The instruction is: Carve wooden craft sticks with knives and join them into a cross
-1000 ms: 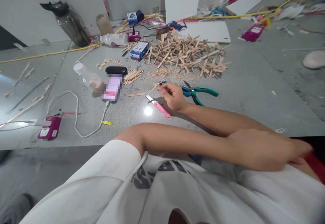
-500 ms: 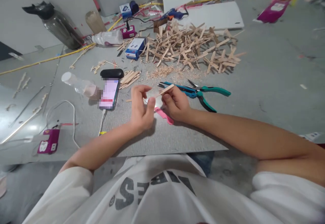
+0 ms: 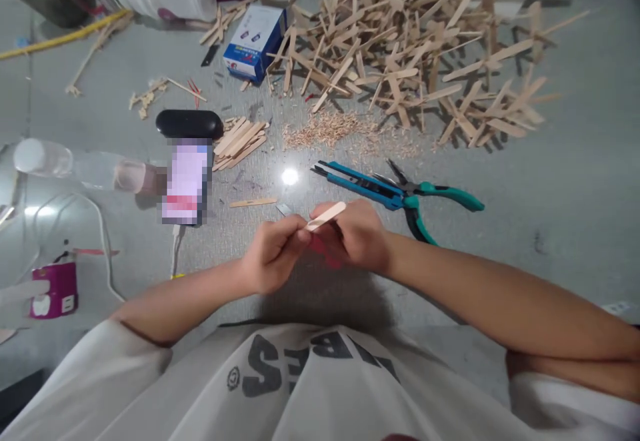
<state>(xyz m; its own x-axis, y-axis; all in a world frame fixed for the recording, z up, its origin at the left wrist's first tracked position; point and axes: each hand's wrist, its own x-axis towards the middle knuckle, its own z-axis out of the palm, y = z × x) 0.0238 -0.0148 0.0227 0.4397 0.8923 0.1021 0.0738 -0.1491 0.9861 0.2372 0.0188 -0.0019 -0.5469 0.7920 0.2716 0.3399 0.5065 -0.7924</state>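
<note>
A pale wooden stick (image 3: 327, 216) is held between my two hands, tilted up to the right. My left hand (image 3: 277, 251) is closed with thumb and forefinger pinching its lower left end. Around the stick's other side my right hand (image 3: 357, 234) is curled, its fingers partly hidden. Just below, a pink object (image 3: 325, 249) shows between the hands, partly covered by them. A small metal blade (image 3: 284, 209) lies beyond my left fingers, near another flat wooden stick (image 3: 253, 202) on the grey table (image 3: 310, 301).
Teal-handled pliers (image 3: 420, 194) and a blue cutter (image 3: 360, 182) lie right of my hands. Behind are joined sticks (image 3: 400, 54), wood shavings (image 3: 330, 127), loose sticks (image 3: 240, 141) and a blue-white box (image 3: 256, 41). A phone (image 3: 186, 181), black case (image 3: 189, 123) and bottle (image 3: 95, 167) stand left.
The view has tilted down and closer to the table. My left hand has gone from loosely open to pinching the stick, and my hands have come together over the pink object.
</note>
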